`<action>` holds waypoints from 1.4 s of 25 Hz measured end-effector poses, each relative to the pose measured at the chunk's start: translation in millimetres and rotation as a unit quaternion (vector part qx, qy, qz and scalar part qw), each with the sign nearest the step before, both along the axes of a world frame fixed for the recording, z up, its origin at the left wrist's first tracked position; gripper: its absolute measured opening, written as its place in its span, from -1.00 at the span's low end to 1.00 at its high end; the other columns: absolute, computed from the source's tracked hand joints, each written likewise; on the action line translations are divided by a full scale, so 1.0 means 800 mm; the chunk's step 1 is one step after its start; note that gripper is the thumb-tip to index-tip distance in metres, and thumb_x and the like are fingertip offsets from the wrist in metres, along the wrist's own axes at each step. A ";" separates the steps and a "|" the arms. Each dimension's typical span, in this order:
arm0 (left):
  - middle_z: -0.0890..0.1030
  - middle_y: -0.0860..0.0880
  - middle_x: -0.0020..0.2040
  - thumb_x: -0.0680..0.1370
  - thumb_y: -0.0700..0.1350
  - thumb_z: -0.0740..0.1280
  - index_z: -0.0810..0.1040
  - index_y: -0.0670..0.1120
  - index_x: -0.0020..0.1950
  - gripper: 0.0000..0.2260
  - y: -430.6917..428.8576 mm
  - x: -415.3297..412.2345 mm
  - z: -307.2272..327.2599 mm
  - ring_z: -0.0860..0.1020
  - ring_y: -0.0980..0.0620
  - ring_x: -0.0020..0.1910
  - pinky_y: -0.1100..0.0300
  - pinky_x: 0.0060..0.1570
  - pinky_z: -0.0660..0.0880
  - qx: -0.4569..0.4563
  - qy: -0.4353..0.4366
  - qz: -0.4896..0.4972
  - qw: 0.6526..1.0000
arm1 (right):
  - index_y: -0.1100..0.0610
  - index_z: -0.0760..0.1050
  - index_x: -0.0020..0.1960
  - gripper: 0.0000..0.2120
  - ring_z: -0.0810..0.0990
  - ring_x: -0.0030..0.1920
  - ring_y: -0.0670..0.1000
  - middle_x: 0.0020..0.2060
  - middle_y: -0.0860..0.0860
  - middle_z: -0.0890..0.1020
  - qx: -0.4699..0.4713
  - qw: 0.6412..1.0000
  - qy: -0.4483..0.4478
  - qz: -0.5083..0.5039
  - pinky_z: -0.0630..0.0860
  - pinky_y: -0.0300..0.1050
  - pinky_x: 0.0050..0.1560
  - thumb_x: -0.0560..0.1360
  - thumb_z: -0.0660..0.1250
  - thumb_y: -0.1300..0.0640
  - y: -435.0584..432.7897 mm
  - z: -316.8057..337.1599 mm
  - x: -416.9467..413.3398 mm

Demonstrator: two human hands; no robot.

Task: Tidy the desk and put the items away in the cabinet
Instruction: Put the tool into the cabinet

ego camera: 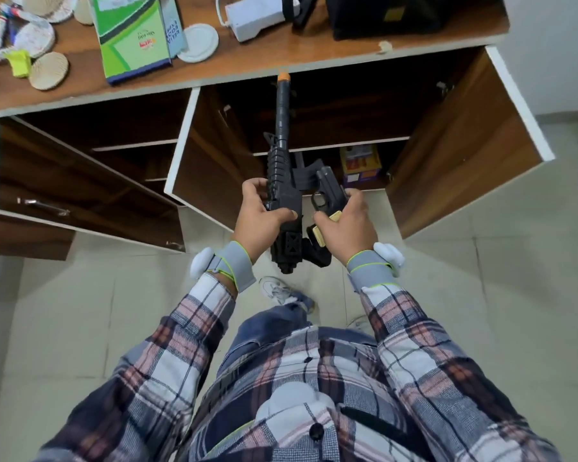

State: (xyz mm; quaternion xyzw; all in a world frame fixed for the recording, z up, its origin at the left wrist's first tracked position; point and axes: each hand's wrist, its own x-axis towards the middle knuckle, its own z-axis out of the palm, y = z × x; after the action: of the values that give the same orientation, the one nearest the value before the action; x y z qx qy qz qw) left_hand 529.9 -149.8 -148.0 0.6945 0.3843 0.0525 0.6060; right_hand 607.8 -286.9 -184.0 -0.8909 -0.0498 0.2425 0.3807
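Note:
I hold a long black toy rifle (282,135) with an orange tip; its barrel points up toward the desk edge. My left hand (259,221) grips its body. My right hand (346,225) is closed on a small black toy pistol (327,188) with a tan grip, right beside the rifle. Both hands hover in front of the open cabinet (331,151), whose doors stand wide. On its lower shelf sits a colourful box (359,165).
On the wooden desk (247,61) lie a green booklet (131,35), a white round lid (197,41), woven coasters (49,70), paper plates, pens, a white adapter (254,16) and a black bag (387,15). The open left door (80,181) and right door (464,145) jut outward. Tiled floor below.

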 end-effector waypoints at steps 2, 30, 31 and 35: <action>0.51 0.01 0.02 0.39 -0.34 0.47 0.30 -0.02 0.16 -0.50 -0.013 0.003 -0.007 0.59 0.25 -0.17 0.27 -0.12 0.54 0.009 0.018 -0.009 1.000 | 0.07 0.27 0.39 -0.38 0.52 0.16 0.25 0.27 0.07 0.45 0.008 1.000 0.020 -0.017 0.43 0.00 0.06 0.40 0.37 -0.05 -0.012 -0.008 -0.002; 0.55 -0.12 -0.07 0.49 -0.45 0.29 0.29 -0.15 0.28 -0.56 0.175 0.170 -0.179 0.59 0.04 -0.30 0.26 -0.44 0.54 -0.113 0.242 -0.113 0.957 | -0.05 0.18 0.47 -0.29 0.45 0.22 0.25 0.24 0.11 0.49 -0.045 0.965 0.168 -0.198 0.43 0.05 0.15 0.41 0.35 -0.18 0.188 -0.187 0.068; 0.56 -0.10 -0.09 0.49 -0.44 0.29 0.30 -0.15 0.29 -0.56 0.177 0.175 -0.189 0.60 0.07 -0.33 0.27 -0.45 0.53 -0.104 0.246 -0.109 0.957 | -0.06 0.18 0.48 -0.29 0.46 0.21 0.25 0.25 0.10 0.50 -0.041 0.965 0.169 -0.196 0.43 0.04 0.14 0.41 0.35 -0.18 0.189 -0.197 0.073; 0.57 -0.15 0.11 0.49 -0.40 0.32 0.34 -0.10 0.29 -0.57 0.183 0.193 -0.233 0.60 -0.11 0.01 0.03 0.02 0.59 -0.067 0.279 -0.103 0.952 | -0.07 0.18 0.49 -0.28 0.44 0.22 0.25 0.28 0.08 0.48 -0.030 0.967 0.171 -0.184 0.42 0.04 0.15 0.41 0.37 -0.17 0.196 -0.242 0.089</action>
State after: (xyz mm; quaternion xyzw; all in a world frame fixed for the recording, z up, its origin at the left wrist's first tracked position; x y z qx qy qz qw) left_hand 684.6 -3.0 -334.2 0.6751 0.4671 -0.2324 0.5217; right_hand 678.9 -130.0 -377.7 -0.8411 0.1885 0.3184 0.3945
